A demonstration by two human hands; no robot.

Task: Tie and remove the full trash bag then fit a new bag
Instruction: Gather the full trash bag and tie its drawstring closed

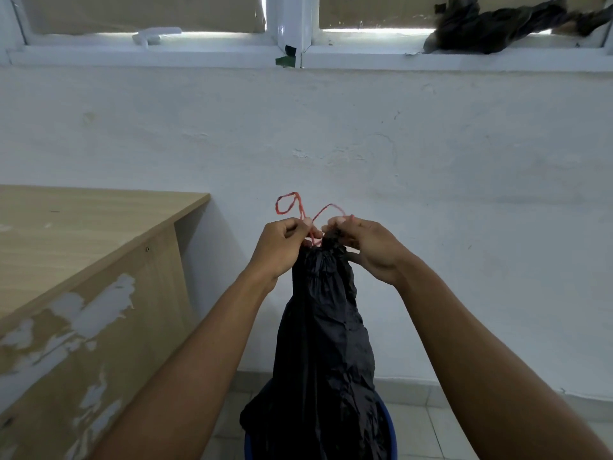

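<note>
A full black trash bag (323, 346) stands stretched upward out of a blue bin (390, 436), whose rim shows at the bottom. The bag's neck is bunched tight at the top. A red drawstring (292, 204) loops up from the neck in two strands. My left hand (282, 247) pinches one strand just left of the neck. Just right of it, my right hand (368, 247) pinches the other strand, and its lower fingers lie against the gathered plastic. The knot itself is hidden between my fingers.
A wooden desk (83, 247) with peeling veneer stands close on the left. The white wall (431, 161) is right behind the bag. Above it runs a window sill (166, 56) with a dark cloth (497, 26) at the right. Tiled floor (441, 429) lies around the bin.
</note>
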